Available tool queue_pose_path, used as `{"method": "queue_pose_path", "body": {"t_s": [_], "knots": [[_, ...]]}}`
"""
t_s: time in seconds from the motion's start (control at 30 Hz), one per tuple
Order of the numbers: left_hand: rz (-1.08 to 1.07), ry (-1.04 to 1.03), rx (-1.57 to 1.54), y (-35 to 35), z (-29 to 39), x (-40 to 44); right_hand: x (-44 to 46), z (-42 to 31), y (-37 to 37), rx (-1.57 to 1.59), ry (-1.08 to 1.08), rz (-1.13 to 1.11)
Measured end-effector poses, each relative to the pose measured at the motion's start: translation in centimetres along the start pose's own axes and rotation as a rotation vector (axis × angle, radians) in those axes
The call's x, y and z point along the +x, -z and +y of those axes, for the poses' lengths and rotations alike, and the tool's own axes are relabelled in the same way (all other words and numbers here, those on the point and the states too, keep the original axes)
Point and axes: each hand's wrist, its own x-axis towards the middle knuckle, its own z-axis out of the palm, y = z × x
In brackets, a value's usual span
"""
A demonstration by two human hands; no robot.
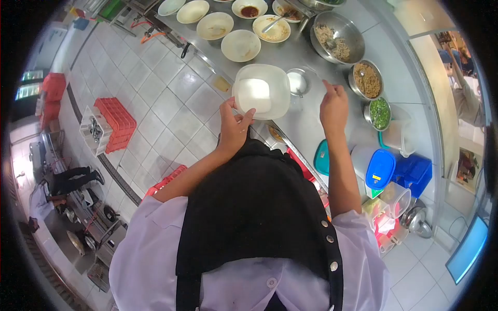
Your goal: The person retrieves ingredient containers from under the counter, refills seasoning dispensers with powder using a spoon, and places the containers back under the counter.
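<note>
My left hand [236, 124] grips the near left edge of a translucent square tub [280, 98] with white contents, held above the steel counter's front edge. To the right, my right hand [333, 106] is closed around the handle of a thin utensil [313, 71], which points up and left. Between my hands, just beyond the tub, a small round metal container [298, 83] with something white inside stands on the steel counter [303, 116]. My right hand is near bowls of brown crumbly food [367, 80] and chopped greens [380, 114].
Several pale bowls [240, 45] stand at the back left, and a large metal bowl [337, 37] at the back right. A blue lid [381, 169] and plastic boxes lie at the right. Red crates [115, 124] are on the tiled floor; a person [72, 181] is at far left.
</note>
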Motion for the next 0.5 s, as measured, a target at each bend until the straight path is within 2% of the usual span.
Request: {"method": "queue_pose_path", "body": {"t_s": [0.1,0.2,0.27,0.3,0.33,0.37,0.4,0.43,0.47,0.5], "knots": [[-0.072,-0.071,0.142,0.4,-0.5,0.0,0.5,-3.6,5.4,0.233,0.079,-0.040],[-0.093,-0.146,0.365,0.0,-0.2,-0.1,-0.2,-5.7,4.5,0.250,0.256,-0.136],[-0.083,-0.242,0.488,0.2,-1.2,-1.6,-1.3,-7.6,1.3,-0.034,0.320,-0.280],[-0.070,-0.332,0.524,-0.7,-1.4,-0.8,-1.8,-8.7,-0.2,-0.225,0.300,-0.449],[-0.078,-0.290,0.434,-1.3,-1.1,0.0,-2.2,-8.6,-4.4,-0.295,0.191,-0.418],[-0.108,-0.217,0.347,-1.4,-1.2,-0.7,-2.1,-8.9,-5.4,-0.320,0.215,-0.425],[-0.131,-0.144,0.326,-1.6,-0.6,-1.1,-2.2,-8.4,-6.7,-0.337,0.326,-0.389],[-0.152,-0.070,0.314,-1.8,0.1,-1.0,-2.2,-8.1,-8.1,-0.362,0.334,-0.481],[-0.176,-0.125,0.331,-2.1,0.2,-1.0,-2.4,-8.6,-9.0,-0.299,0.220,-0.469],[-0.191,-0.174,0.355,-2.3,0.1,-1.0,-2.3,-8.5,-8.6,-0.271,0.199,-0.508]]}}
